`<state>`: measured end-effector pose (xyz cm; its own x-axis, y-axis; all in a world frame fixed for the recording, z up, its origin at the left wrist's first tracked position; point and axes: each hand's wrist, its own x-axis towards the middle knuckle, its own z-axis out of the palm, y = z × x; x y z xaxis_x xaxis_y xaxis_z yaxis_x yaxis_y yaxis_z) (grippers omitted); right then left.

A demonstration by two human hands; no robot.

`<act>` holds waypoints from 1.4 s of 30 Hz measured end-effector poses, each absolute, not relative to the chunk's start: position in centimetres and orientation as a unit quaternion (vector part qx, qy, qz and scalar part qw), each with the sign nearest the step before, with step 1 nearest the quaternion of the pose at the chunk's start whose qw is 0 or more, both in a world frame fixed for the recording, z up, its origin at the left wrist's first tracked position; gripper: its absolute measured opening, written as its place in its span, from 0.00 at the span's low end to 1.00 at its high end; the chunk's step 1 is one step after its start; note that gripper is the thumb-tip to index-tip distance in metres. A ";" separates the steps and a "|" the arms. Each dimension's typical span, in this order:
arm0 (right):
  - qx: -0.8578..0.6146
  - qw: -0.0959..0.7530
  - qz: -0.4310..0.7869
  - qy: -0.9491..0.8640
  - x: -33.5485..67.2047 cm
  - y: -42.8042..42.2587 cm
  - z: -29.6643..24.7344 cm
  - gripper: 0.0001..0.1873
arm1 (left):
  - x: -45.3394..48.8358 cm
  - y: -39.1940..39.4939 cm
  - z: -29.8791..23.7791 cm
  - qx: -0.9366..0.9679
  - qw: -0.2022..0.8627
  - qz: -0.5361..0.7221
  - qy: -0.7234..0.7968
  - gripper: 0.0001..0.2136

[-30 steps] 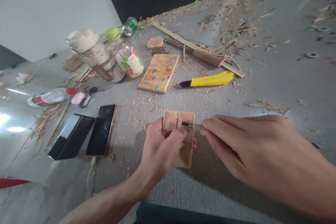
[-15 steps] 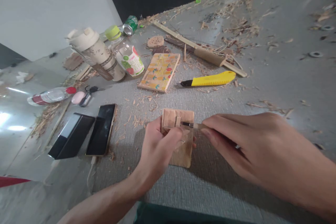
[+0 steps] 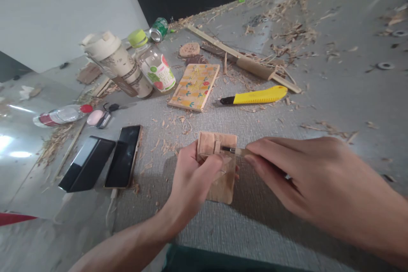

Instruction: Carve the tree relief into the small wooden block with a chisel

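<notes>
A small wooden block (image 3: 221,187) with a carved upper part lies in front of me. My left hand (image 3: 194,172) is closed around its left side, thumb across its face and fingertips showing at the right edge. In my right hand (image 3: 293,174) is a carving knife (image 3: 237,151), pinched by its light handle. Its short dark metal tip touches, or nearly touches, the block beside a small raised ridge. My right palm hides the rest of the handle. Beyond the block lies a yellow utility knife (image 3: 259,95).
A painted wooden board (image 3: 194,87), a juice bottle (image 3: 156,68) and a cream tumbler (image 3: 117,59) stand or lie further back. Two dark phone-like objects, one a phone (image 3: 123,157) with a cable, are at left. Wood shavings (image 3: 295,32) and long sticks litter the table.
Almost nothing differs. The view has shifted very slightly; both hands keep their hold, and the knife tip stays by the ridge on the block.
</notes>
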<state>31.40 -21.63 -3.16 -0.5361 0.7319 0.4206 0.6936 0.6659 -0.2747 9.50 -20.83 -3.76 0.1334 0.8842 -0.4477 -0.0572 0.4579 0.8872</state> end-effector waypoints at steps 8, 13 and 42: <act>-0.416 0.261 0.017 -0.871 31.3 -21.8 -3.2 0.15 | 9.4 -20.8 -4.0 0.371 0.652 0.357 0.557 0.05; -0.422 0.260 -0.008 -0.869 31.5 -21.8 -3.3 0.16 | 9.4 -20.7 -3.7 0.367 0.655 0.357 0.555 0.04; -0.427 0.262 0.005 -0.866 31.5 -21.6 -2.9 0.18 | 9.7 -20.9 -3.8 0.369 0.655 0.362 0.551 0.05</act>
<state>31.48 -21.57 -2.95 -0.4988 0.7416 0.4487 0.7359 0.6358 -0.2329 9.73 -20.90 -3.80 0.1303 0.8810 -0.4549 -0.0682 0.4657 0.8823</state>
